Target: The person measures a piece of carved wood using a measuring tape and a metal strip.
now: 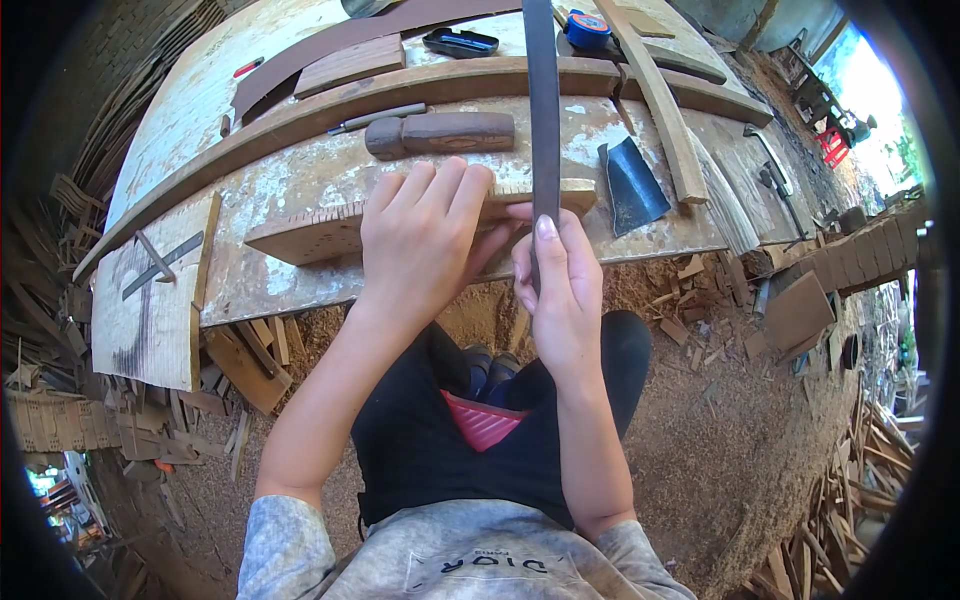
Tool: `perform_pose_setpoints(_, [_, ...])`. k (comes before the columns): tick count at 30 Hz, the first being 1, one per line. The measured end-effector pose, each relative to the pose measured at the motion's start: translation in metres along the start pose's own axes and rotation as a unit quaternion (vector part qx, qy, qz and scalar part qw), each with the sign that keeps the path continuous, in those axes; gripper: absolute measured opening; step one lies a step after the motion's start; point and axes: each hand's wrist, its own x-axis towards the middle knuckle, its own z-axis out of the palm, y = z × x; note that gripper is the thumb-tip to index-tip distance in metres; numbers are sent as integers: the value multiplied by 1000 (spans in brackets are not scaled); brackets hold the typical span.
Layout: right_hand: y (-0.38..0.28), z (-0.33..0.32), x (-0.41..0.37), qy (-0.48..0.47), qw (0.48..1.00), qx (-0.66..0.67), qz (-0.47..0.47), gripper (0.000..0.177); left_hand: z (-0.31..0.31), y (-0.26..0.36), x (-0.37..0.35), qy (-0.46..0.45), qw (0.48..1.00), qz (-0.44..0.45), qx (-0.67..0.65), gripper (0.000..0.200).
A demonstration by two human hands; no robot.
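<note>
My left hand [425, 225] is closed over the top edge of a wooden board [310, 235] with a row of small notches cut along that edge. The board stands on its long side near the front of the workbench. In my right hand [562, 275] is a long dark flat bar [543, 110], held near its lower end with the thumb pressed on its face. The bar points away from me and crosses in front of the board's right part. Behind the board lie a brown wooden mallet-like piece [440, 135] and a thin metal rod [378, 118].
A curved wooden strip [300, 108] spans the bench. Right of the bar lie a dark curled sheet [635, 187], a long batten [655, 100] and a blue tape measure [588, 30]. A square [162, 264] rests on a left plank [150, 320]. Wood scraps [700, 310] cover the floor.
</note>
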Motion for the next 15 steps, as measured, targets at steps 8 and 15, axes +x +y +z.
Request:
perform_pose_setpoints(8, [2,1,1,11,1000,-13,14,27,2,0,0,6,1000,2,4,39])
perform_pose_setpoints(15, [12,1,-4,17,1000,-15,13,27,4,-2,1,11,1000,1,1,41])
